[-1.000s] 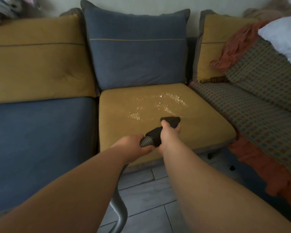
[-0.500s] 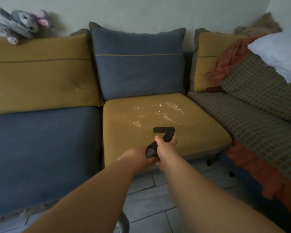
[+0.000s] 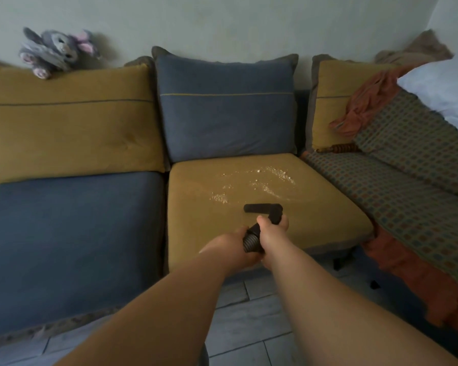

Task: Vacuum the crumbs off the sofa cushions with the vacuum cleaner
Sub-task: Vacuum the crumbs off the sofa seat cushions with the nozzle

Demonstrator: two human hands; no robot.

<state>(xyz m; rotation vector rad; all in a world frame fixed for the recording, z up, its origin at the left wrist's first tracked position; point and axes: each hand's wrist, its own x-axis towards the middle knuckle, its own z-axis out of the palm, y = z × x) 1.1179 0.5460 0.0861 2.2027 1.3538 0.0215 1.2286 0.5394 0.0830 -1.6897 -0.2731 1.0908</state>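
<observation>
Ribbed hose (image 3: 250,243) sits nearest, left hand (image 3: 229,248) curled round it; right hand (image 3: 273,235) grips the nozzle (image 3: 262,208) neck just ahead. Its head lies at the mustard seat cushion (image 3: 196,207), short of the crumbs (image 3: 262,180). A hasty shove could scatter them into the back crease.

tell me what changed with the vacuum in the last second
The nozzle turned: its head now lies crosswise, pointing left, just short of the crumbs. The view tilted up, bringing the plush toy in. Unchanged: left hand grips the hose, right hand grips the nozzle, crumbs still on the yellow seat cushion.
</observation>
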